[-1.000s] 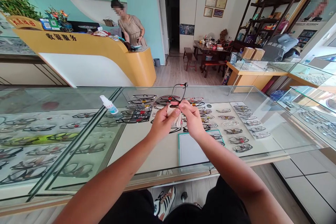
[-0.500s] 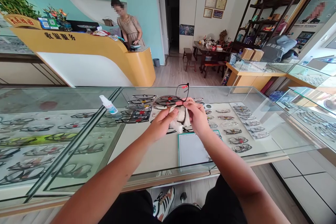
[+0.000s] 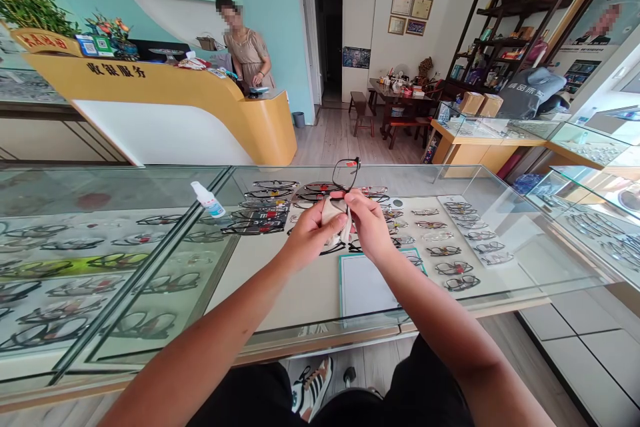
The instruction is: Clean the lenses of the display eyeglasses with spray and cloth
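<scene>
Above the glass counter, my left hand (image 3: pixel 311 235) is closed on a pale cloth (image 3: pixel 332 211), pressing it around the lower lens of a pair of eyeglasses (image 3: pixel 346 175). The frame is black with a red sticker near its upper corner, and its other lens stands up past my fingers. My right hand (image 3: pixel 370 221) pinches the eyeglasses near the middle. The cloth hides part of the lower lens. Several eyeglasses (image 3: pixel 257 221) lie in rows just beyond and to the left of my hands.
A white spray bottle (image 3: pixel 207 200) stands on the counter at left. Under my forearms is a white board with a teal edge (image 3: pixel 367 290). More eyeglasses (image 3: pixel 456 267) fill trays at right. Behind a yellow service desk (image 3: pixel 267 123) stands a person (image 3: pixel 247 57).
My left hand has folded the cloth tighter over the lower lens, and its hanging end now shows less. The eyeglasses have tilted slightly. The person at the desk has shifted a little.
</scene>
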`<state>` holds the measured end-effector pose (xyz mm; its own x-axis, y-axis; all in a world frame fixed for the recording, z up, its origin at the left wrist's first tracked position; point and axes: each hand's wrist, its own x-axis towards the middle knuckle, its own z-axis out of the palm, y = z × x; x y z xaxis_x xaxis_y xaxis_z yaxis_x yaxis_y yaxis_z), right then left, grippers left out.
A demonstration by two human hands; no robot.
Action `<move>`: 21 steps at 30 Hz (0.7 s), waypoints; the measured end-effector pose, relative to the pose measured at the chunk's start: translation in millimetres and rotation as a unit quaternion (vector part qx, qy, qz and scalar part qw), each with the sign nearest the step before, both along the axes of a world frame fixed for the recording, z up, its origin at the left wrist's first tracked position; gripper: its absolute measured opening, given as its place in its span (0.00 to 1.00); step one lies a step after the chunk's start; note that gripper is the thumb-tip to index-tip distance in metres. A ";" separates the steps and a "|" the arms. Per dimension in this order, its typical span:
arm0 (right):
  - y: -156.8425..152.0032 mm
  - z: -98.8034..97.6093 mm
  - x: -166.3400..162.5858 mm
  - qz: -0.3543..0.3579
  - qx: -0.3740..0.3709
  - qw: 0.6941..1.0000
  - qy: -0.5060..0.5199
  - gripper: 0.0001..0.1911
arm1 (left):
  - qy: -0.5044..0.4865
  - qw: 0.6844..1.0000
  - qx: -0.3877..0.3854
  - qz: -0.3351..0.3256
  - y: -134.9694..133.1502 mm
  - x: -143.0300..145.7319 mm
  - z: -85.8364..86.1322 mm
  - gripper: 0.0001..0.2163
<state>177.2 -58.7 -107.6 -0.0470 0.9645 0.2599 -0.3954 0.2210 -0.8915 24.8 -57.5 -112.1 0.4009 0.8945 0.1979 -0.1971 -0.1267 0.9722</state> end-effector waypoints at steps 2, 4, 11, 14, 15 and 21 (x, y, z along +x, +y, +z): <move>-2.7 -1.5 -0.5 -0.003 0.020 0.999 -0.035 0.21 | -0.013 1.000 -0.003 0.011 -2.0 1.8 -1.6 0.25; -4.7 -0.9 0.7 -0.007 0.030 0.998 -0.059 0.23 | -0.020 1.000 0.004 0.018 -3.9 3.4 -3.3 0.24; -6.5 2.8 3.3 -0.068 0.129 0.983 -0.114 0.20 | -0.047 0.997 0.008 0.053 -2.4 2.8 -11.6 0.25; -7.3 1.6 2.8 -0.065 0.098 0.989 -0.084 0.17 | -0.048 0.998 -0.016 0.025 -0.4 2.4 -13.1 0.26; -7.3 1.5 3.0 -0.058 0.075 0.993 -0.070 0.16 | -0.049 0.998 -0.028 0.013 0.0 2.6 -13.1 0.27; -3.1 6.7 8.3 -0.039 -0.047 0.998 -0.004 0.14 | -0.054 0.997 -0.052 -0.028 2.2 0.5 -12.8 0.25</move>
